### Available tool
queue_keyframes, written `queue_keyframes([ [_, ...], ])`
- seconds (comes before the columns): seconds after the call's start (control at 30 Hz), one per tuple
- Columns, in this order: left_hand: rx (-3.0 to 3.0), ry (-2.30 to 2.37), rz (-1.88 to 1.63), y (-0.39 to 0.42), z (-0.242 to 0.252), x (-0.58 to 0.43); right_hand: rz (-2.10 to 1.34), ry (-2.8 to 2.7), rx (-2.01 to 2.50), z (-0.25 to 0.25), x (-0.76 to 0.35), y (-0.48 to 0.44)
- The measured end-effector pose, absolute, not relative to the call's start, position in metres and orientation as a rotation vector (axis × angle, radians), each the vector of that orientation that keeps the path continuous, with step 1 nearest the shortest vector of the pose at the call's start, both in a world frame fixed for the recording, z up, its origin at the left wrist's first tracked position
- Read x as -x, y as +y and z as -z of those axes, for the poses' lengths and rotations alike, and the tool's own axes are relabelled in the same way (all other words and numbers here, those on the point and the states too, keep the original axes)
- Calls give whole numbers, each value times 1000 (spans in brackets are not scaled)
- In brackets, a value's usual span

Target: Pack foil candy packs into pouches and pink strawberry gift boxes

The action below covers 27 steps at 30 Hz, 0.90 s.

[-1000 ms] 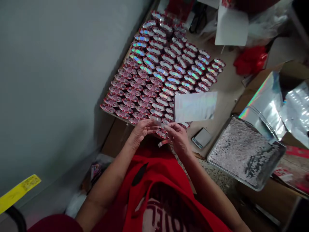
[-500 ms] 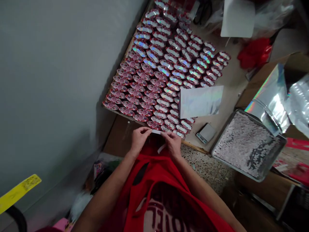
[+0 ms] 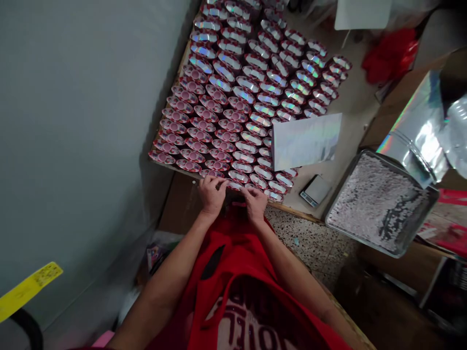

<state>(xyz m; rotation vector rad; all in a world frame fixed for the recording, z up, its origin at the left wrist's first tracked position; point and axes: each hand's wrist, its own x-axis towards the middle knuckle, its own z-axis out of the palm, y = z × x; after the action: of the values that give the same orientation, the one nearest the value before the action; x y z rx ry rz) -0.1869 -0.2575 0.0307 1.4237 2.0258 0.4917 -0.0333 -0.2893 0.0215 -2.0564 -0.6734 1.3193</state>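
Observation:
Red-edged small pouches (image 3: 207, 124) stand packed in slanting rows on the table, their oval ends facing up. Some ovals are pink with a round centre; others are shiny silver. At the front edge of the rows, a silvery-topped pouch (image 3: 234, 185) sits between my hands. My left hand (image 3: 213, 195) pinches at its left end, thumb and forefinger together. On the other side my right hand (image 3: 256, 200) is closed in a pinch at its right end. The fingertips partly cover the pouch, and its lower part is hidden.
A silvery sheet (image 3: 306, 141) lies over some pouches. Right of it are a small digital scale (image 3: 315, 190) and a metal tray (image 3: 379, 204) of pale pinkish pieces. Behind the tray stands a cardboard box (image 3: 392, 114) with a shiny bag (image 3: 419, 131). A wall (image 3: 80, 121) bounds the left.
Both hands have shifted slightly forward to the table's front edge. The white strip between the fingers and the one hanging by my right hand no longer show. The view has tilted slightly.

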Motion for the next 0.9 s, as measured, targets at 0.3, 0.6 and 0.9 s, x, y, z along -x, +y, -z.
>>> queue_keyframes([
  [0.3, -1462, 1987, -507, -258, -26, 189, -1268, -675, 2084, -20, 37, -287],
  [0.6, -1450, 2005, -499, -257, -28, 185, -1247, -723, 2190, -15, 37, -285],
  [0.9, -1175, 2207, -585, -234, -31, 175, -1071, -781, 2471, -19, 34, -270],
])
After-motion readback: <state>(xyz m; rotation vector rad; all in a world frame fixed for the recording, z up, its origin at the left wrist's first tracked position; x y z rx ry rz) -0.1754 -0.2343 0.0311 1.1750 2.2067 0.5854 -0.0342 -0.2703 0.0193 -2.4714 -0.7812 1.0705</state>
